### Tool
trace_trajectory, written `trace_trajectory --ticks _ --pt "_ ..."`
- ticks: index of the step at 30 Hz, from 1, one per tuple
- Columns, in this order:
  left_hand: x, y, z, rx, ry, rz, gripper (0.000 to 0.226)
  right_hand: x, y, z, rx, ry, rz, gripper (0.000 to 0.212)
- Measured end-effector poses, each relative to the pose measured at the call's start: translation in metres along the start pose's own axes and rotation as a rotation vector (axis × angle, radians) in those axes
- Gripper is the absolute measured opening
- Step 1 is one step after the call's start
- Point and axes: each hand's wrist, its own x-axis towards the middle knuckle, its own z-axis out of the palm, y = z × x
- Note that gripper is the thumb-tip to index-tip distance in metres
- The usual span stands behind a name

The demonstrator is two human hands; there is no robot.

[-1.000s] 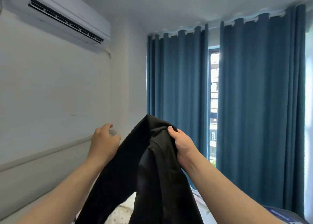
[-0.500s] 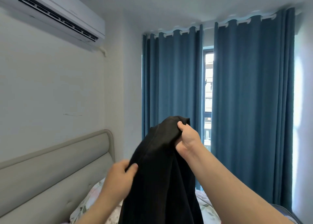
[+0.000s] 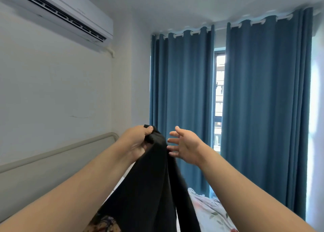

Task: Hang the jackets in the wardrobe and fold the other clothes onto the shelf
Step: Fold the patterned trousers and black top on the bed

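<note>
The grip has swapped over since half a second ago: the right hand (image 3: 185, 144) then pinched the top of the black garment (image 3: 149, 188) and now has let go, while the left hand (image 3: 138, 140) has climbed from lower down to take that top edge.

The blue curtains (image 3: 180, 100) fill the far wall, parted on a strip of window (image 3: 219, 95). Left of the curtains an air conditioner (image 3: 66, 16) sits high on the wall, with a padded headboard (image 3: 52, 161) below it. Below the curtains lies floral bedding (image 3: 206, 207).

The garment hangs in front of the curtains' left panel, held up in the air and trailing down out of view. The left hand is clamped on its bunched top. The right hand is spread, fingers apart, just beside the cloth; whether they brush it I cannot tell.

The cloth looks light, limp and unlikely to slip, draping in long folds, so one hand carries it easily. It probably wants a second hold at the collar or shoulder seam to spread it out.
</note>
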Motion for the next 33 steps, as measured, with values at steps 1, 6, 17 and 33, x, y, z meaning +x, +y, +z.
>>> trace_trajectory --ticks 1,6,17,33 --pt "0.004 0.000 0.003 -0.064 0.042 -0.032 0.018 -0.003 -0.001 0.003 -0.046 0.017 -0.027 0.036" --pt "0.019 -0.002 0.002 -0.181 0.103 -0.137 0.014 -0.024 0.000 0.023 -0.470 -0.011 -0.271 0.027" --pt "0.017 0.019 0.022 -0.119 -0.017 -0.088 0.016 -0.028 0.033 0.020 -0.676 0.042 -0.475 0.069" --pt "-0.008 -0.076 -0.084 0.479 0.164 0.447 0.018 -0.009 -0.031 0.034 -0.421 0.046 -0.601 0.020"
